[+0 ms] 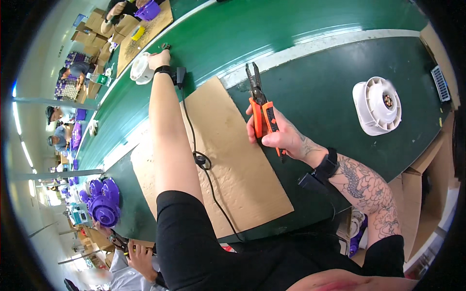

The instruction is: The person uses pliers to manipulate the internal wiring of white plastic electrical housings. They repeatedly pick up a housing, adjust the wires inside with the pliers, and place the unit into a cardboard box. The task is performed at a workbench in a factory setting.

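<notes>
My left hand point(159, 60) is stretched out over the green conveyor belt, closed at the edge of a white round plastic housing point(141, 69). My wrist hides part of its fingers. A small dark piece point(166, 46) shows just beyond that hand; whether it touches the fingers I cannot make out. In my right hand point(284, 134) are pliers with orange and black handles point(262, 116), their dark jaws pointing away from me and slightly apart. Below them lies a flat brown cardboard sheet point(242, 179). Another white plastic housing point(377, 106) rests on the green table at the right.
A black cable point(192, 131) runs from my left wrist device across the cardboard. Purple plastic parts point(104, 202) stand at the left, near another person's hand point(141, 259). Across the belt, someone handles a purple container point(148, 10). Cardboard boxes point(427, 179) border the table's right side.
</notes>
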Demonstrator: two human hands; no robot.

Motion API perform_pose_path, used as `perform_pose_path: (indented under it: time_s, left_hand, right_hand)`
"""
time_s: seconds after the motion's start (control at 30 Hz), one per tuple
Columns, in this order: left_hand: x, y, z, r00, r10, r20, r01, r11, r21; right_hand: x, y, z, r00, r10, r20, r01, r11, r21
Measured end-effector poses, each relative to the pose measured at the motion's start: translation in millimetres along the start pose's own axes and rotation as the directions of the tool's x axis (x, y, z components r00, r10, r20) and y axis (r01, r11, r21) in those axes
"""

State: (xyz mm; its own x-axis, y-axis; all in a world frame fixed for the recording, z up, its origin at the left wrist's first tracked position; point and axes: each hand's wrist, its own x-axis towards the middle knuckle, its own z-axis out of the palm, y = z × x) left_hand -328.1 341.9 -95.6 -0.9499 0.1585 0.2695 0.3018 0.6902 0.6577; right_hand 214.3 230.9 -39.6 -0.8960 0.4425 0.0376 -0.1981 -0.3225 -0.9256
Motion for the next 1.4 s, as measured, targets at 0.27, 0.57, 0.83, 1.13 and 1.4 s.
perform_pose_path:
  time_s: [0.27,0.57,0.83,1.13,1.4]
  left_hand:
    - [-47,-10,-92,0.886,0.161,0.435,0.097,0.853,-0.513]
    - [-293,-64,-302,0.252,0.784,0.567,-0.750,0.529,-0.397]
    - [-414,-56,-322,0.228,0.682,0.695,-0.711,0.604,-0.360]
    - [-435,-38,-248,0.736,0.451,0.505,0.112,0.654,-0.748]
    - [-443,-45,-267,0.684,0.536,0.495,0.021,0.664,-0.748]
  right_hand:
    - [2,9,3,0.998,-0.003,0.057,-0.001,0.998,0.070]
    - [22,26,13,0.998,-0.016,0.059,0.011,0.997,0.080]
    - [-39,-31,51,0.968,-0.202,-0.151,-0.018,0.541,-0.841]
    - [-115,-9,28,0.856,-0.480,-0.192,-0.082,0.239,-0.967]
    - [-350,-60,-18,0.753,-0.605,-0.259,0.131,0.523,-0.842]
